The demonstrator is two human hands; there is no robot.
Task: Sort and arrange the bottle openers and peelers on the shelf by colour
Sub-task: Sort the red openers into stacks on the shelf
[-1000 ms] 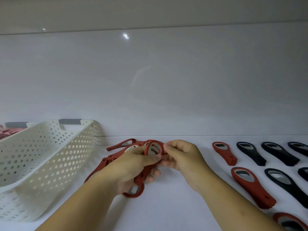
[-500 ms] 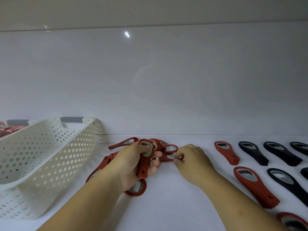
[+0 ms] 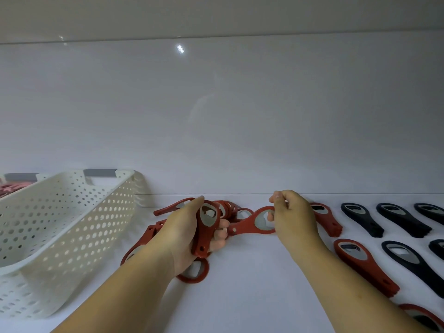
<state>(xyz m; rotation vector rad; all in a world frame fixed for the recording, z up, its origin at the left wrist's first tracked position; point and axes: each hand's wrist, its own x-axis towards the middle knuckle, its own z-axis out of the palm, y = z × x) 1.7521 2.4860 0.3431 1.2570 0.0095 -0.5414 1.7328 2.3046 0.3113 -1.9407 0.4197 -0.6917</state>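
Head view: red openers [image 3: 229,209] with oval, metal-lined heads lie piled on the shelf [image 3: 252,284], right of a white basket [image 3: 60,212], with black openers [image 3: 362,218] in rows far right. The left hand [image 3: 185,234] grips one red opener [image 3: 206,227], fingers curled round its handle. The right hand [image 3: 295,219] pinches the head of another opener [image 3: 252,223] just beside it.

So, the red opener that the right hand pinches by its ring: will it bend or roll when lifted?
Probably stiff: the red opener looks straight though the right hand pinches only its ring end. Its flat shape should keep it from rolling. The metal insert in the ring may make that end slightly heavier.
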